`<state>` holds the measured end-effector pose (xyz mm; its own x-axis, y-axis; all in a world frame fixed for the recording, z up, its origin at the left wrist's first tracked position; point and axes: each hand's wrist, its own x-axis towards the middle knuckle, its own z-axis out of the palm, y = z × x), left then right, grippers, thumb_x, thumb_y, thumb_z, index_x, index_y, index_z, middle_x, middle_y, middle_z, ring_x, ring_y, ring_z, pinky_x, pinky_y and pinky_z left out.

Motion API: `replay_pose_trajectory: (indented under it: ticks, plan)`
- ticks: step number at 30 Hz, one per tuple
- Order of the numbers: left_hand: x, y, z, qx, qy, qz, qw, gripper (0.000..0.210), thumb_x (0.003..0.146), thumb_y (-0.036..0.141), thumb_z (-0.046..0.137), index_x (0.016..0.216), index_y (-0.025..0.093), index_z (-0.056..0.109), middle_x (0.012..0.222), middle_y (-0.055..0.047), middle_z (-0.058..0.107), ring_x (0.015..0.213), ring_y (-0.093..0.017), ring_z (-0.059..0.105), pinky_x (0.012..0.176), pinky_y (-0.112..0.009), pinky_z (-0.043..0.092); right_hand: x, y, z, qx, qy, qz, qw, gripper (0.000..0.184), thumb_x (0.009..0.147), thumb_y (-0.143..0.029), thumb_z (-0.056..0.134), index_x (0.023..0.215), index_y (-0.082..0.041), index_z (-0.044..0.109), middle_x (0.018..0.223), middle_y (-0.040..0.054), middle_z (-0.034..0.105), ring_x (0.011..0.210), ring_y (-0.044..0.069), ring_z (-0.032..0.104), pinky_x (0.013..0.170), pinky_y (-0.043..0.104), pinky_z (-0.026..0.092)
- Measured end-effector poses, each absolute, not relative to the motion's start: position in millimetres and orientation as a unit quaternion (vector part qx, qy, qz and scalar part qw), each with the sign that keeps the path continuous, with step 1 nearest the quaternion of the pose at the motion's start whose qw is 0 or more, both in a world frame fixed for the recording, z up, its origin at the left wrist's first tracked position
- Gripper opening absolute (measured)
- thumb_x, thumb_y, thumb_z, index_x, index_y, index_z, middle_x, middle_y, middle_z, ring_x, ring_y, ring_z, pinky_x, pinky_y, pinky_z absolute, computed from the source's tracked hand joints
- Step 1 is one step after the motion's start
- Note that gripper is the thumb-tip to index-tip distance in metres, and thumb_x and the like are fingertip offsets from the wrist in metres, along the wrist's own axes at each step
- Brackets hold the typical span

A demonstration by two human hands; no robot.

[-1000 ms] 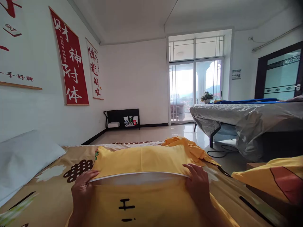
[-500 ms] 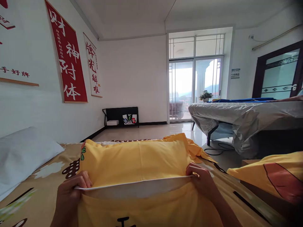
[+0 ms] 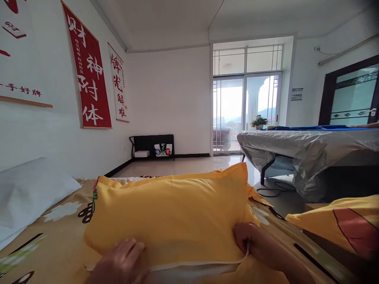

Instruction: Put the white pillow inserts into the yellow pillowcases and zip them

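A yellow pillowcase with a plump pillow inside lies in front of me on a patterned bed sheet. Its white-edged opening faces me, and a strip of the white pillow shows there. My right hand is closed on the pillowcase at the right end of the opening, its fingers curled into the cloth. On the near left part of the case rests my left hand, slightly blurred, fingers laid over the fabric and not pinching the edge. The lower part of the case runs out of view.
A white pillow lies to the left. At the right, another yellow patterned cloth sits on a brown box. Beyond stands a plastic-covered table with a plant; a black cable lies on the floor. A low black shelf stands against the far wall.
My left hand has let go of the opening's left corner and moved right and down onto the case. The right hand has lowered slightly, still gripping. The pillowcase now looks fuller and its opening is lower.
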<state>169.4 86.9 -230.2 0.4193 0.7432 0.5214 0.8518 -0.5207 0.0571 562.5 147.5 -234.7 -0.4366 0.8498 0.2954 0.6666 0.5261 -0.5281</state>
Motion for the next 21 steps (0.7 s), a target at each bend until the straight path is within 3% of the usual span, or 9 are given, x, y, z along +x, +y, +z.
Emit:
replay_pose_trajectory:
  ticks: [4,8,10,13,21]
  plan:
    - [238.1,108.8,-246.4,-0.879,-0.285,-0.285,0.256,0.03,0.089,0.036,0.051,0.116,0.023,0.054,0.106,-0.007,0.068,0.092,-0.02,0.063,0.079,-0.029,0.047,562.5,152.0,-231.8,-0.418,-0.837,0.194,0.294,0.012,0.046,-0.017,0.032,0.049,-0.021,0.043,0.056,0.0,0.051,0.06,0.014,0.048,0.06,0.027,0.035]
    - [272.0,132.6,-274.0,-0.855,-0.31,-0.302,0.287,0.035,0.081,0.052,0.059,0.092,0.019,0.057,0.089,-0.007,0.066,0.078,-0.022,0.058,0.071,-0.036,0.043,560.1,155.7,-234.0,-0.403,-0.832,0.191,0.331,0.011,0.045,-0.018,0.032,0.049,-0.022,0.043,0.055,-0.0002,0.048,0.059,0.015,0.046,0.059,0.027,0.034]
    - [275.0,138.9,-283.8,-0.841,-0.336,-0.315,0.282,0.021,0.08,0.039,0.063,0.078,0.02,0.054,0.08,-0.003,0.063,0.073,-0.02,0.055,0.068,-0.035,0.04,558.0,156.1,-235.5,-0.399,-0.829,0.188,0.344,0.012,0.046,-0.018,0.032,0.05,-0.022,0.043,0.054,-0.0009,0.046,0.059,0.015,0.045,0.059,0.027,0.033]
    - [272.1,141.1,-288.7,-0.847,-0.339,-0.308,0.269,0.011,0.078,0.016,0.061,0.074,0.02,0.051,0.078,-0.001,0.061,0.072,-0.018,0.053,0.068,-0.034,0.037,555.6,154.6,-235.1,-0.396,-0.826,0.189,0.352,0.012,0.047,-0.019,0.032,0.052,-0.022,0.042,0.056,-0.0011,0.046,0.059,0.015,0.045,0.059,0.027,0.033]
    - [270.7,139.4,-288.4,-0.824,-0.395,-0.301,0.273,0.013,0.076,0.008,0.056,0.081,0.02,0.053,0.081,0.0,0.06,0.076,-0.019,0.052,0.071,-0.033,0.037,555.3,149.8,-230.1,-0.455,-0.819,0.149,0.317,0.007,0.048,-0.015,0.033,0.053,-0.021,0.036,0.061,0.0003,0.048,0.063,0.014,0.045,0.059,0.027,0.029]
